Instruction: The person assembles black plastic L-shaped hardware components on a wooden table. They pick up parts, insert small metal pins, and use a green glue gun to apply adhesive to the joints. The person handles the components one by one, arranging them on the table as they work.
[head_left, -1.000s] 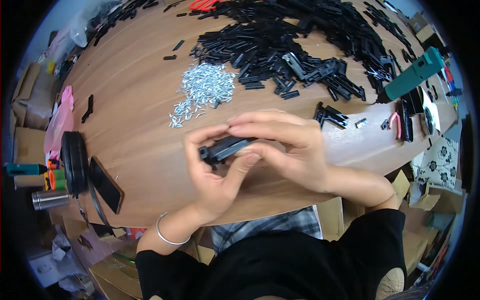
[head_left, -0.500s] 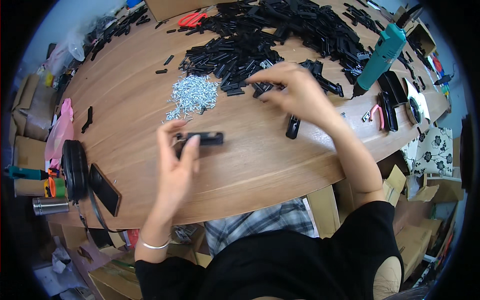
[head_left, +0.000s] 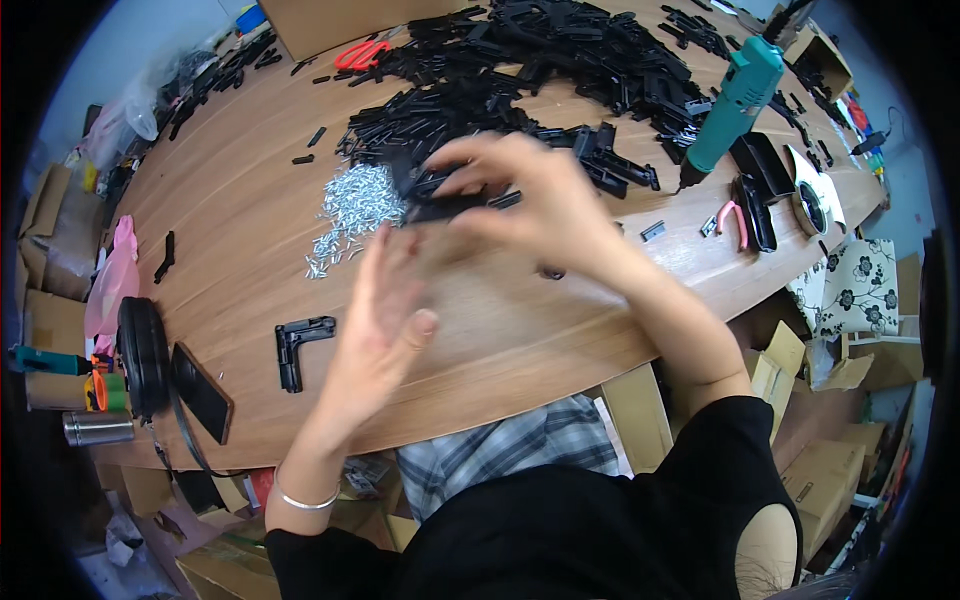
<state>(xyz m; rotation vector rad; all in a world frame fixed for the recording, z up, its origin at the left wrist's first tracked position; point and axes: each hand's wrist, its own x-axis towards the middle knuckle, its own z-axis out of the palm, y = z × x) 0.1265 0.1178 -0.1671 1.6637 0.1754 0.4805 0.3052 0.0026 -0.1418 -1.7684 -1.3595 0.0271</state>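
1. Black part (head_left: 440, 208) is held between the thumb and fingers of the right hand (head_left: 535, 200); its outline is blurred, and its exact shape cannot be told. It is seen just right of the heap of small silver pins (head_left: 362, 203).
2. The left hand (head_left: 378, 335) is open, with the fingers extended upward and the thumb set apart from them. A silver bracelet (head_left: 306, 502) is worn on that arm.
3. An L-shaped black piece (head_left: 288, 362) is laid on the wooden surface (head_left: 500, 340), just left of the left hand.
4. A large pile of black parts (head_left: 600, 60) is spread across the far side; red-handled scissors (head_left: 362, 55) are noted at its left edge.
5. A teal power screwdriver (head_left: 738, 95) is seen to the right, tilted, its tip pointing down. Pink-handled pliers (head_left: 741, 228) are placed near it, beside a long black tray (head_left: 757, 222).
6. On the left, a phone (head_left: 203, 393) is set beside a rounded black case (head_left: 143, 355); a pink bag (head_left: 113, 280) is found behind the case.
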